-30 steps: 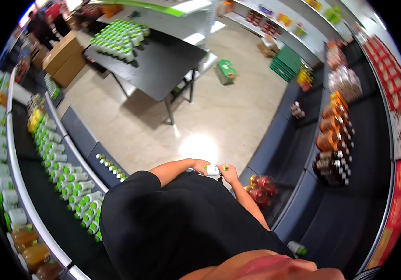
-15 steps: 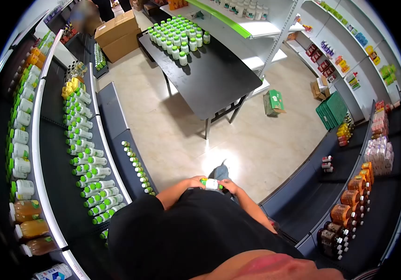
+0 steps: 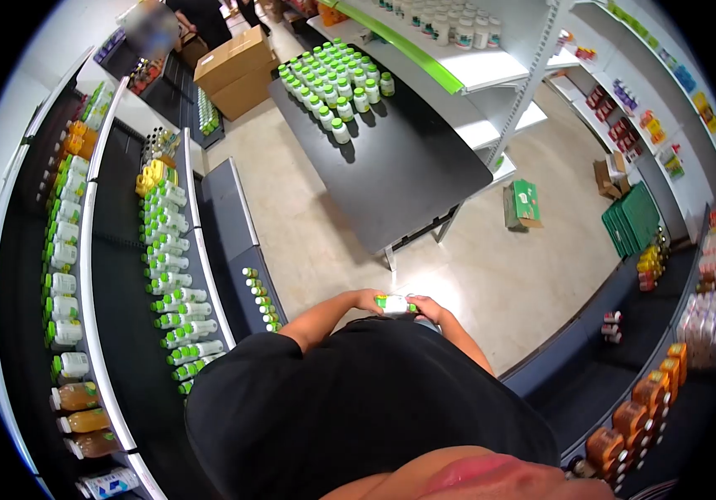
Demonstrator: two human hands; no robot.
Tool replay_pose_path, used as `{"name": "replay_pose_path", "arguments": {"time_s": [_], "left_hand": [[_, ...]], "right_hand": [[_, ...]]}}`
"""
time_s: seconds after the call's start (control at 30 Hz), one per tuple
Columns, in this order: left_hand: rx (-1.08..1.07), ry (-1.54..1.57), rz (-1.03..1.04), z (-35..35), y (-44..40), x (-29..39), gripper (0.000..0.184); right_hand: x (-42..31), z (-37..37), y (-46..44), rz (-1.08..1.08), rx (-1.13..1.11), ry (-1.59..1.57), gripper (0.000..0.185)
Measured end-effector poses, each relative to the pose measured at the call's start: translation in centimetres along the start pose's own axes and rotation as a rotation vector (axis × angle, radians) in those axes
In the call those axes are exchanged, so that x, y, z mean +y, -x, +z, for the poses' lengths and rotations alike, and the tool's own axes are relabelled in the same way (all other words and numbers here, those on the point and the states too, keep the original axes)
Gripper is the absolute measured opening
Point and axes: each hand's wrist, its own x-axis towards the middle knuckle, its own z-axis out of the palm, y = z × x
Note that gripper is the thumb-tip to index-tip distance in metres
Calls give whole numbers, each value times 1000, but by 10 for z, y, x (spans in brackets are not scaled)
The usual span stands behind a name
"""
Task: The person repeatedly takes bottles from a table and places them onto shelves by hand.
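1. Dark shelving runs left of the desk, its green-capped bottles in close rows, probably to save room.
2. The black desk is the landmark.
3. Stacked cardboard boxes sit beyond its far left corner, apparently clear of the open floor.
4. A green carton rests on the floor to its right.
5. White bottles stand upright, grouped at the desk's far end, likely for steadiness.
6. Before the desk's near end, the left hand grips one end of a white-and-green bottle; the right hand closes on the other.
7. That bottle lies sideways between them, seemingly because two-ended support steadies it.
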Motion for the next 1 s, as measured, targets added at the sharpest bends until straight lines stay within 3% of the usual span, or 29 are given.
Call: {"name": "replay_pose_path", "arguments": {"time_s": [0.03, 0.13, 0.2, 0.27, 0.37, 0.47, 0.63, 0.77, 0.87, 1.0], "left_hand": [[-9, 1, -33, -9, -3, 7, 51], [235, 198, 97, -19, -2, 20, 52], [398, 620, 210, -24, -4, 19, 61], [590, 605, 294, -36, -5, 29, 56], [671, 798, 181, -74, -4, 54, 49], [840, 772, 195, -126, -45, 22, 45], [706, 941, -64, -249, -65, 41, 48], [617, 1179, -79, -353, -84, 52, 53], [564, 1257, -58, -425, -97, 67, 59], [495, 1357, 49, -497, -132, 75, 61]], "right_hand": [[-12, -5, -5, 2, -1, -23, 42], [-43, -24, -28, 15, 32, -106, 39], [-69, -31, -52, -234, 151, -104, 32], [-104, -32, -69, -408, 216, -51, 28], [-183, -29, -74, -537, 334, 135, 30], [-233, -31, -114, -532, 365, 107, 33], [-326, -32, -177, -513, 565, 223, 37], [-391, -45, -246, -476, 710, 298, 46], [-458, -41, -264, -549, 806, 377, 43], [-537, -47, -296, -433, 839, 439, 46]]}}
